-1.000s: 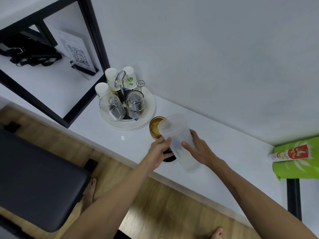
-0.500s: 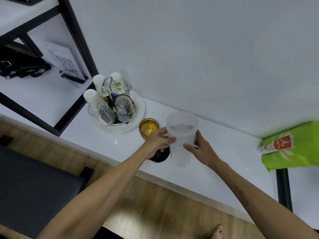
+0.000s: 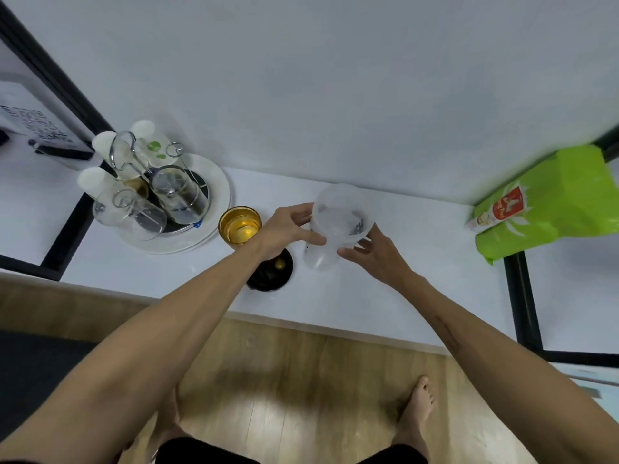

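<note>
Head view.

1. Cup (image 3: pixel 335 229): translucent plastic, tall, tilted with its mouth towards the camera, above the white surface (image 3: pixel 402 296) at its middle, near the wall. Nothing shows inside. Dark print on the far wall, too blurred to read. Whether its base touches the surface cannot be told.
2. Left hand (image 3: pixel 284 229): thumb and fingers grasping the cup's left wall below the rim.
3. Right hand (image 3: pixel 371 252): fingers curled against the lower right wall, thumb up by the rim, so it grasps the cup as well.
4. Glass (image 3: pixel 239 226): amber, upright, just left of the cup, holding yellow liquid.
5. Lid (image 3: pixel 269 272): round, black, gold knob, flat on the surface in front of the glass, partly under the left wrist.
6. Tray (image 3: pixel 217 192): round, white, left of the glass. It carries a wire rack, two clear tumblers (image 3: pixel 177 192) mouth down, and three white paper cups (image 3: pixel 100 145), also upended; one bears green print.
7. Bag (image 3: pixel 562 195): bright green, far right. A packet (image 3: pixel 499 212) with a red label lies against it; lettering is probably a brand, not legible.
8. Sign (image 3: pixel 30 125): far left, dark print, blurred.
</note>
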